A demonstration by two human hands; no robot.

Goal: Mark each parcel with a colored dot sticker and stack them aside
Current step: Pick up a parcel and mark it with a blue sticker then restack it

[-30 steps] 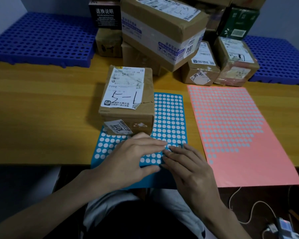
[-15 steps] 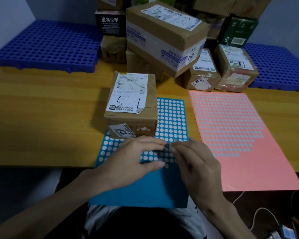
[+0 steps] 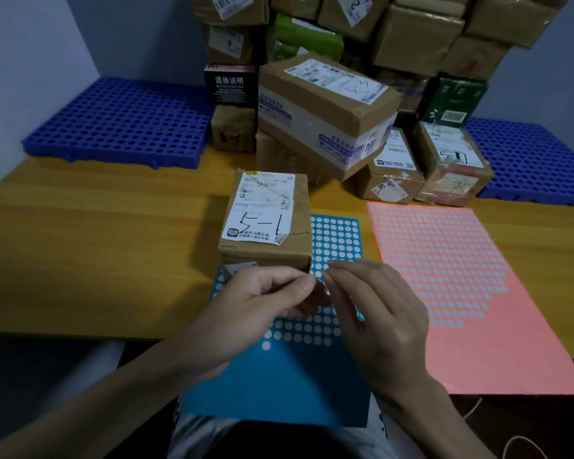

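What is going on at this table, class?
A person at a wooden table holds the left hand and right hand together, fingertips nearly meeting, above a blue sticker sheet. A small parcel stands on the sheet's far left corner; no coloured dot shows on it. Whether either grip holds a sticker is too small to tell. A pink sheet lies to the right, with a pile of parcels behind.

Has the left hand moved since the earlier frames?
Yes. The left hand has lifted off the blue sheet, up toward the parcel's near face.
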